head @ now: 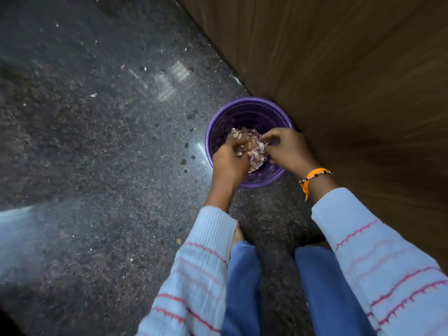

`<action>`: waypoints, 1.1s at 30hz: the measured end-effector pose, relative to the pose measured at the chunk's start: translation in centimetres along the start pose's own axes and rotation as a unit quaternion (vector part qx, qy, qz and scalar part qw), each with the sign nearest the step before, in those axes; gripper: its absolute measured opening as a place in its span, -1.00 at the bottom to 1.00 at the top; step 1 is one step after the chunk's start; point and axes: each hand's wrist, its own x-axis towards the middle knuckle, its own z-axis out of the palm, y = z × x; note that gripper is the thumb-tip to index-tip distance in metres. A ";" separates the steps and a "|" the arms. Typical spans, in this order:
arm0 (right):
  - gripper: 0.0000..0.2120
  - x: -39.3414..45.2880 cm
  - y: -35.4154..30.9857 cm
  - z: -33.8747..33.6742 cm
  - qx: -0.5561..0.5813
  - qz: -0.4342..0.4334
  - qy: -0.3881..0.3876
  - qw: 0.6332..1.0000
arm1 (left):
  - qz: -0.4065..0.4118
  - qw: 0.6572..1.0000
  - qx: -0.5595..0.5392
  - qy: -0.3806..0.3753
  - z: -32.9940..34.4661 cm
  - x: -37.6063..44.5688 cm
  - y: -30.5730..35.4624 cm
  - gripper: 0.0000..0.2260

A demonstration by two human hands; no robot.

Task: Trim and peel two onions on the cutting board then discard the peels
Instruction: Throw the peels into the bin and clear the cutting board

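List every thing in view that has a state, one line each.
purple bin: upright on the floor beside the wooden panel, open at the top, no lid in view.
onion peels: bunched between both hands over the bin's mouth, not yet dropped.
left hand: fingers curled round the peels.
right hand: fingers curled, pinching the peels.
orange wristband: tied on the right wrist.
floor: dark, speckled, littered with small scraps.
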 end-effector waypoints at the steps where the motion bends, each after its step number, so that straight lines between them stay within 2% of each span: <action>1: -0.80 -1.1 -0.7 -0.5 0.015 -0.004 0.007 1.000 | 0.003 1.000 -0.019 0.010 -0.3 -1.2 0.5 -0.72; 6: -0.82 -8.4 -5.7 -5.3 0.107 -0.048 0.088 0.989 | 0.061 0.991 -0.109 0.042 -2.5 -8.8 6.1 -0.80; 10: -0.81 -16.1 -10.2 -11.0 0.129 -0.099 0.146 0.976 | 0.123 0.983 -0.128 0.054 -4.2 -15.9 11.5 -0.81; 14: -0.82 -23.3 -13.2 -16.4 0.134 -0.134 0.182 0.965 | 0.162 0.976 -0.148 0.014 -5.0 -23.0 16.6 -0.82; 17: -0.80 -28.7 -14.3 -20.4 0.130 -0.156 0.247 0.947 | 0.198 0.968 -0.152 -0.017 -4.6 -28.3 20.4 -0.82; 26: -0.81 -41.1 -12.4 -30.5 0.131 -0.161 0.381 0.901 | 0.369 0.918 -0.080 -0.122 -0.9 -39.7 29.6 -0.84; 33: -0.81 -45.9 -7.7 -37.3 0.166 -0.104 0.473 0.859 | 0.418 0.883 -0.002 -0.216 6.0 -44.1 34.0 -0.85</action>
